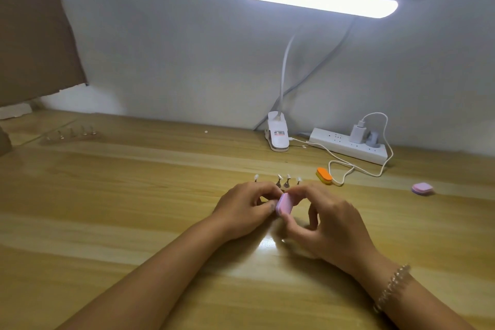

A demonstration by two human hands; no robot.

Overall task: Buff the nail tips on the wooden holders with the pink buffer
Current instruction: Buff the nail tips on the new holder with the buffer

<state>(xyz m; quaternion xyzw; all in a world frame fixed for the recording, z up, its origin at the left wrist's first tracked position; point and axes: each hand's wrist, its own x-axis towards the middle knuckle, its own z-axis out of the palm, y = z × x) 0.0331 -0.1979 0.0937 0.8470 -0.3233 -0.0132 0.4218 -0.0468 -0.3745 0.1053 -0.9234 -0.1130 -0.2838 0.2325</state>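
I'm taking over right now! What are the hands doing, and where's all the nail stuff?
Right hand: grips the pink buffer.
Left hand: fingers curled and pinched against the buffer; what they hold is hidden.
Four nail tips on holders stand on the table just behind the hands. Another row of holders stands far back on the left.
A spare pink buffer and an orange buffer lie to the right.
Done: buffing looks under way, but I cannot tell which tips are finished.
Left: probably the standing tips.
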